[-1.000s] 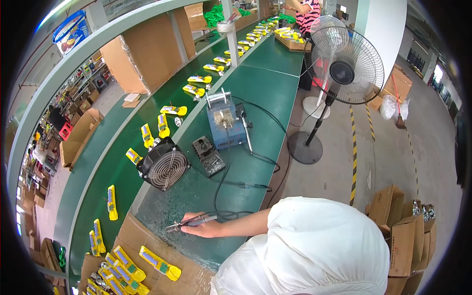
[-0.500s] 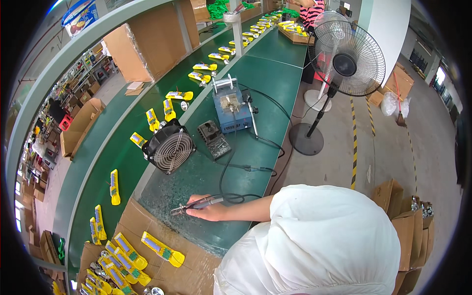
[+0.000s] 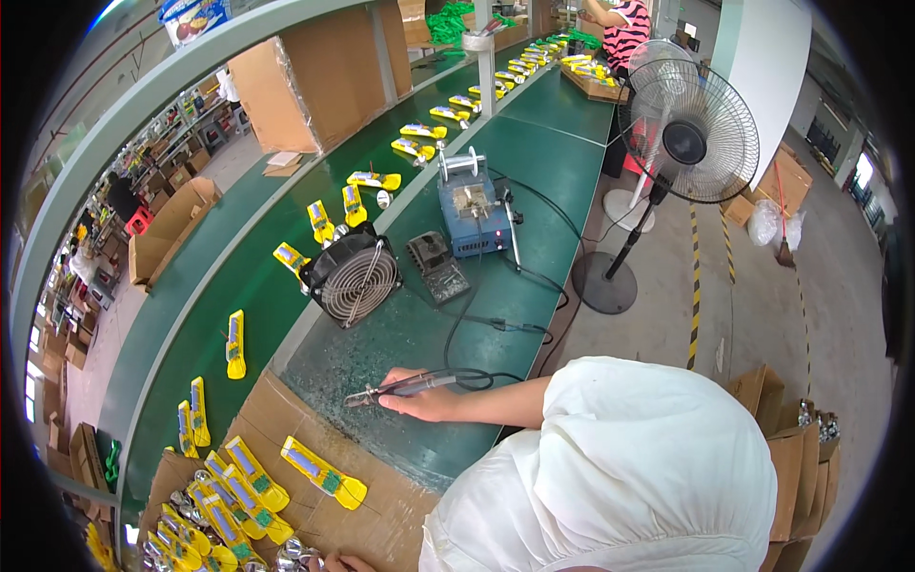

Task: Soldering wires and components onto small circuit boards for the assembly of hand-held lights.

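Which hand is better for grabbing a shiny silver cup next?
Probably the left hand: it peeks in at the bottom edge, close to the silver cups. The right hand is farther away and holds a soldering iron.

Two hands (image 3: 419,405) and one corded tool (image 3: 431,380) show toward seven o'clock. Two pedestal fans (image 3: 683,143) stand at two, one small fan (image 3: 358,286) at nine.

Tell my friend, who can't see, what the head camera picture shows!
A person's right hand holds a gray pen-like tool with a cable over a green bench; the left hand shows partly at the bottom edge near shiny silver pieces. Yellow parts lie on cardboard and along a green belt.
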`<state>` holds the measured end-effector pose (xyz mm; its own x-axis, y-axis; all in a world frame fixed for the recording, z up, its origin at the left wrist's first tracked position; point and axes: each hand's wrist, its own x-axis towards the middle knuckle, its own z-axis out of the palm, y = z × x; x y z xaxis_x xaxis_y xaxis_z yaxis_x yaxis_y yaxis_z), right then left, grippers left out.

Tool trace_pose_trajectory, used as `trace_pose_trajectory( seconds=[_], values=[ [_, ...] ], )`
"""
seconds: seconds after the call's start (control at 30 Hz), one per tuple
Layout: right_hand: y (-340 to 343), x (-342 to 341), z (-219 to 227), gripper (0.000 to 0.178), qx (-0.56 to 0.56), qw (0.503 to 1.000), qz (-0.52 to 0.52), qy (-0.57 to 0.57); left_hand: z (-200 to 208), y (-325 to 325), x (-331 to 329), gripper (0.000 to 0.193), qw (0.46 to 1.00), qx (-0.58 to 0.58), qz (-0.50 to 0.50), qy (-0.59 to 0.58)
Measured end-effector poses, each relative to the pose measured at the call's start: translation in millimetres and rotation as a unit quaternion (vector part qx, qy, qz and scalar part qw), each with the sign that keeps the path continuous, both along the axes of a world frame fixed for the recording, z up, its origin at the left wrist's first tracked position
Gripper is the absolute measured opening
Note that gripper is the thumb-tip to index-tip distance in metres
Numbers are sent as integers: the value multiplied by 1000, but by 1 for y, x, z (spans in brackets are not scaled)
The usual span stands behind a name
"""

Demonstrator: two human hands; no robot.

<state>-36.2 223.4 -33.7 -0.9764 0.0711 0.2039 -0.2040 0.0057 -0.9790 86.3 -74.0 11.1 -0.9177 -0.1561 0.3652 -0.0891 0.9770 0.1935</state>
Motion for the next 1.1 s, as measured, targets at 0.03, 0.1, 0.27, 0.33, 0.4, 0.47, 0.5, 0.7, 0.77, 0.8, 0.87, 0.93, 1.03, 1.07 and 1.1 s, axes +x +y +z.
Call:
trace_pose_trajectory(
  seconds=[0.03, 0.1, 0.27, 0.33, 0.4, 0.47, 0.5, 0.7, 0.77, 0.8, 0.87, 0.93, 1.03, 1.07, 1.1],
  values=[
    [0, 0, -1, 22, 0, 1000, 0, -3, 3, 3, 0, 20, 1000, 21, -4, 9],
    [1, -2, 5, 22, 64, 997, -19, 43, 5, 3, 0, 20, 999, 36, 10, 34],
    [-1, 1, 7, 21, 37, 999, -26, 18, 29, 2, -2, 15, 974, 31, 63, 217],
    [-6, 1, 4, 20, 54, 998, -14, 30, 37, 19, 1, 15, 971, -35, -82, 222],
    [-12, 3, -1, 19, 22, 999, -3, 50, -2, 12, 4, 21, 978, -71, -159, 113],
    [-8, 4, 2, 17, 36, 999, -12, 14, -26, 7, 5, 25, 984, -36, -171, -21],
    [-7, 6, 1, 17, 77, 997, -16, -5, -21, 8, 5, 25, 987, 22, -157, -36],
    [7, 1, 4, 20, 17, 999, -10, -37, -14, 24, -29, 25, 990, 107, -88, 4],
    [6, -1, 5, 19, 10, 999, -25, -29, -10, 27, -34, 29, 990, 134, 4, 48],
    [6, -2, 6, 19, -7, 999, -29, -21, -4, 27, -37, 30, 987, 135, 45, 72],
    [8, -6, 4, 18, -30, 999, -20, -27, -8, 23, -41, 32, 992, 108, 62, 15],
    [6, -8, 2, 18, -37, 998, -6, -41, -6, 25, -44, 32, 995, 46, 87, -34],
    [8, -4, 2, 20, -50, 998, 3, -24, -7, 24, -49, 24, 982, 127, 92, -104],
    [8, -4, 2, 20, -51, 998, 3, -23, -7, 24, -51, 24, 982, 126, 93, -103],
    [7, -3, 1, 20, -55, 998, 4, -25, -7, 24, -52, 20, 986, 98, 71, -111]
  ],
)
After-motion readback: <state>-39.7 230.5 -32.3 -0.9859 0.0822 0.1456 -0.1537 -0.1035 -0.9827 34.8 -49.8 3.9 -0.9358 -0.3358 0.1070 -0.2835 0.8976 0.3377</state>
